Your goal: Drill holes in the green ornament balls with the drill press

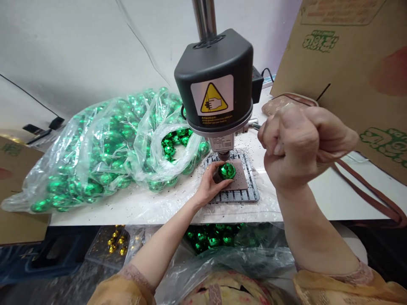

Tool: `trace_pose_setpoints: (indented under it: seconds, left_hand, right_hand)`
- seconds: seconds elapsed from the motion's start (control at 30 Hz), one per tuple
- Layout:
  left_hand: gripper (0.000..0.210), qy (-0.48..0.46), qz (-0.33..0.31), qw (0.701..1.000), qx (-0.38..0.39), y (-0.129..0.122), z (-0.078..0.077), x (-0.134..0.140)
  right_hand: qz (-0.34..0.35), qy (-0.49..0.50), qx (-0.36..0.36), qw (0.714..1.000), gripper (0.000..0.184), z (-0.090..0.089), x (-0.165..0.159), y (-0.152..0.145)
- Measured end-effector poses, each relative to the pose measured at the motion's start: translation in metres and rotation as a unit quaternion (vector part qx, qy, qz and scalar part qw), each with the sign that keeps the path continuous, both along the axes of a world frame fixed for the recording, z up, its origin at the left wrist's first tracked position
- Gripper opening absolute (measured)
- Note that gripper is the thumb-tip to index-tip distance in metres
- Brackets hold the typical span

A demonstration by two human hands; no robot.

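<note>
My left hand is closed around the side of a shiny green disco ball, thumb and fingers on either edge. The ball rests on a brownish square pad over the slotted metal base. Just above the ball is the lower end of a bench drill press, its tip partly hidden. My right hand is raised in a fist at the right of the machine, wrapped round its feed lever; most of the lever is hidden by the fingers.
A large clear plastic bag of green balls lies open to the left. Another plastic bag with green balls is below the table edge. Cardboard boxes stand at the right, a brown strap beside them. Small gold balls sit lower left.
</note>
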State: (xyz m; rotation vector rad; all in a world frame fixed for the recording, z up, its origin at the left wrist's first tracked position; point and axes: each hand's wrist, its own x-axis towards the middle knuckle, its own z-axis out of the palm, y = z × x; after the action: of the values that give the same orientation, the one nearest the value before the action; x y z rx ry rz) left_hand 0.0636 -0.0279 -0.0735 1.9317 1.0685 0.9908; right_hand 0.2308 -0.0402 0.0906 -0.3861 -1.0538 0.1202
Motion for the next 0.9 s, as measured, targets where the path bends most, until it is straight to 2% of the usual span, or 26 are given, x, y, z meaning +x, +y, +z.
trace_pose_setpoints:
  seconds: [0.27, 0.43, 0.73, 0.9]
  left_hand:
    - [0.054, -0.013, -0.008, 1.000, 0.011, 0.001, -0.002, 0.000]
    - [0.053, -0.021, -0.008, 1.000, 0.004, 0.001, -0.003, 0.000]
    - [0.054, -0.027, -0.011, 1.000, -0.001, 0.002, -0.005, 0.000]
    - [0.053, -0.029, -0.008, 1.000, 0.000, 0.001, -0.004, 0.000]
  right_hand:
    - [-0.030, 0.003, 0.028, 0.999, 0.053, -0.012, -0.001, -0.001]
    - [-0.006, -0.023, 0.006, 1.000, 0.050, -0.022, 0.003, -0.006]
    - [-0.037, -0.049, 0.093, 0.994, 0.046, -0.030, 0.003, 0.004]
    - [-0.025, -0.060, 0.110, 0.992, 0.046, -0.040, 0.006, 0.007]
